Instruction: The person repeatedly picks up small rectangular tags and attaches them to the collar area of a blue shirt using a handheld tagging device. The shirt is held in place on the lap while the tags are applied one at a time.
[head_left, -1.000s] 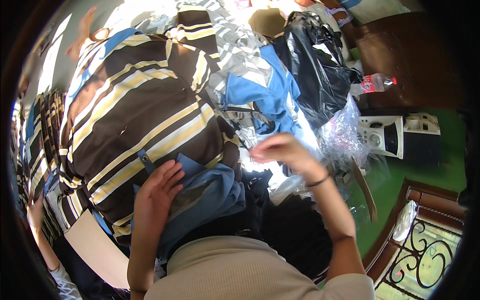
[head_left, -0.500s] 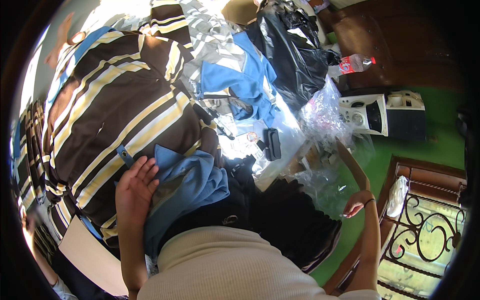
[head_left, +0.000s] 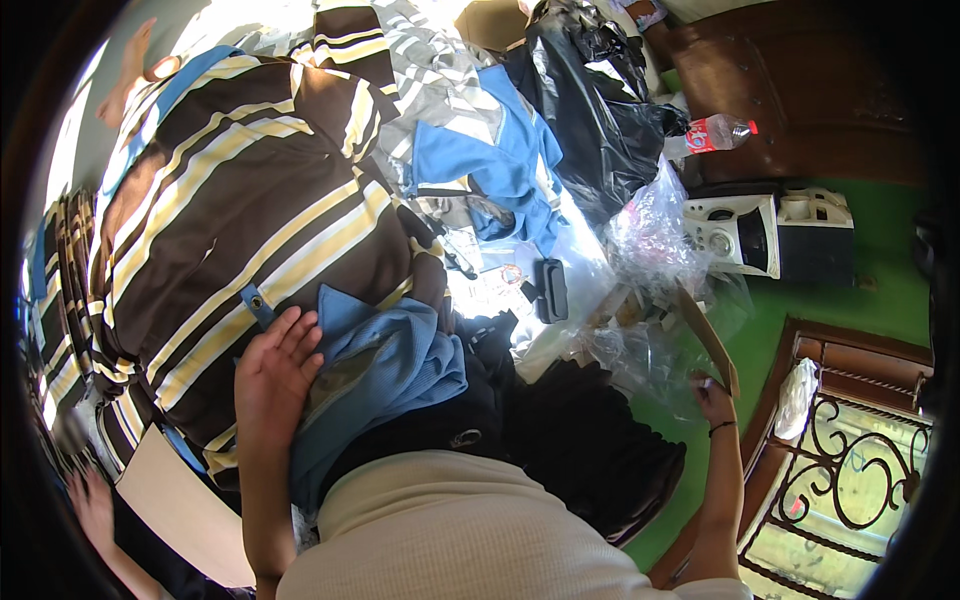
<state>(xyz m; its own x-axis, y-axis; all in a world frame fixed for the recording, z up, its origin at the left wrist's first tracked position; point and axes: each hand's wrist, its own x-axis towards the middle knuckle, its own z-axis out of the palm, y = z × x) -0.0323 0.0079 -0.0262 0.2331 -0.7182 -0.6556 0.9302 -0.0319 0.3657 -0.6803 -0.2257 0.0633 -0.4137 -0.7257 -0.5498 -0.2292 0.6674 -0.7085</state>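
The person's left hand lies by the near edge of a big brown striped cloth, fingers loosely bent and spread, grip relaxed. Its fingertips are at the edge of a crumpled blue cloth, which lies over the person's lap and against the striped one, and just beside them I can see a blue tab with a round snap. The right hand is well apart from all that, out to the person's right above the green floor, next to a long tan strip and near some clear plastic. Its fingers look curled, but from here I can't tell whether they hold anything. Between the two hands sits a dark heap of cloth, with a small black case beyond it. Further off are a black plastic bag, a bottle with a red cap and a pale stereo. Over on the left, a co-worker's hand reaches in near a tan board
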